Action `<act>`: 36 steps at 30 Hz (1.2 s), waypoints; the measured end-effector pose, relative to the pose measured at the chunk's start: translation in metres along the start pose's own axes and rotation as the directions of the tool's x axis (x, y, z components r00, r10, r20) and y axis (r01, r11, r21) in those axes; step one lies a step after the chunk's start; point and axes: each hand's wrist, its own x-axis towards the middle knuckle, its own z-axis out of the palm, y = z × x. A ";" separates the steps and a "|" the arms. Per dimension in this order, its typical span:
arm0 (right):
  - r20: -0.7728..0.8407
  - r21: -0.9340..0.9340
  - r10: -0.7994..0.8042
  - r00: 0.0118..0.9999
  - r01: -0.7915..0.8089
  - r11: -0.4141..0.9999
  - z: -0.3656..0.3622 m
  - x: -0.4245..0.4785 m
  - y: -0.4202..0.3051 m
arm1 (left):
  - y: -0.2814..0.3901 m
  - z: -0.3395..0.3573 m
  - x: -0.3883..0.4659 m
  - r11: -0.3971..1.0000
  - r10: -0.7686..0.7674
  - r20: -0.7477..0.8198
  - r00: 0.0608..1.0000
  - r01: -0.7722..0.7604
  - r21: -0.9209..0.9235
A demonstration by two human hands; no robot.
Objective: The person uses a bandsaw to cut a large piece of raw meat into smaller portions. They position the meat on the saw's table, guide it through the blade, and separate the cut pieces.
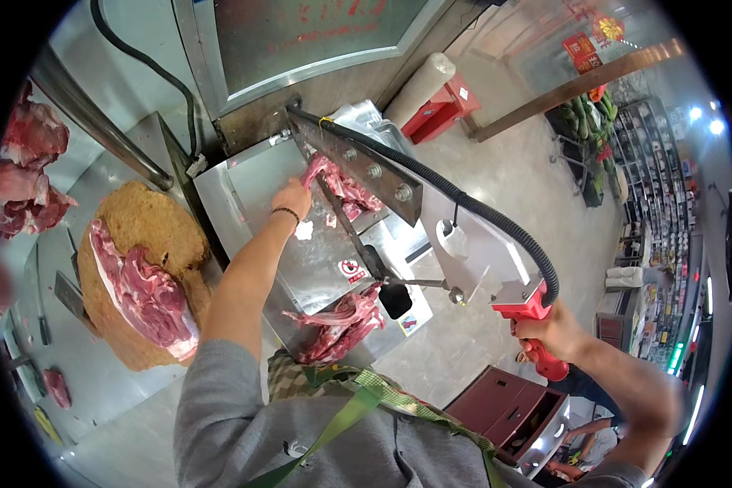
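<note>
My left hand (291,199) grips the end of a raw meaty bone piece (318,166) on the steel bed (250,177) of a lever-type bone cutter. The piece reaches across the cutter's lower edge (344,222), beneath the hinged blade arm (366,166). My right hand (549,332) is closed around the red handle (543,360) at the arm's free end, which is raised. Cut meaty bone pieces (357,198) lie beyond the lower edge. Near my waist, more raw meaty bones (341,326) rest on the bed's near end.
Left, a round wooden chopping block (152,213) bears a slab of raw meat (146,287); a cleaver (76,302) lies beside it. A black corrugated hose (463,198) runs along the arm. A red step stool (442,110) and a maroon cabinet (494,409) stand on the floor.
</note>
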 end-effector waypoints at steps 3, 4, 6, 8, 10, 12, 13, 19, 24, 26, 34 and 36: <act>-0.028 -0.002 -0.040 0.999 0.040 0.999 0.002 0.000 0.005 | 0.005 -0.004 -0.004 1.000 -0.011 0.051 0.999 0.010 0.017; -0.035 -0.008 -0.044 0.998 0.044 0.999 0.003 0.002 0.009 | 0.006 -0.007 -0.005 1.000 -0.017 0.065 0.998 0.015 0.026; -0.052 -0.020 -0.051 0.997 0.050 0.999 0.008 0.005 0.026 | 0.005 -0.006 -0.006 1.000 -0.007 0.044 0.999 0.006 0.018; -0.070 -0.006 -0.105 0.992 0.105 0.994 0.014 0.019 0.061 | 0.003 -0.001 -0.005 0.999 0.015 0.017 1.000 -0.015 0.030; -0.082 0.022 -0.094 0.992 0.096 0.995 0.022 0.037 0.097 | -0.009 0.002 -0.002 0.997 0.036 -0.026 0.999 -0.034 0.072; -0.111 0.038 -0.040 0.993 0.045 0.998 0.034 0.060 0.147 | -0.006 0.001 -0.002 0.996 0.064 -0.054 0.996 -0.061 0.059; -0.122 0.047 -0.014 0.992 0.019 0.999 0.041 0.074 0.174 | -0.004 0.000 -0.003 0.996 0.075 -0.069 0.995 -0.071 0.055; -0.198 -0.104 -0.350 0.915 0.336 0.936 0.090 0.176 0.329 | 0.009 -0.002 -0.017 0.977 0.035 0.036 0.999 -0.042 0.211; -0.198 -0.170 -0.450 0.871 0.422 0.891 0.112 0.226 0.365 | 0.028 -0.015 -0.036 0.989 -0.024 0.071 0.997 0.013 0.149; -0.196 -0.193 -0.418 0.887 0.382 0.904 0.127 0.256 0.388 | 0.031 -0.015 -0.041 0.989 -0.058 0.065 0.996 0.049 0.141; -0.218 -0.219 -0.488 0.845 0.445 0.868 0.150 0.299 0.416 | 0.009 0.052 -0.114 0.883 -0.298 0.331 0.895 0.391 -0.261; -0.167 -0.245 -0.487 0.857 0.442 0.863 0.150 0.306 0.418 | 0.001 0.044 -0.148 0.586 -0.274 0.499 0.822 0.554 -0.591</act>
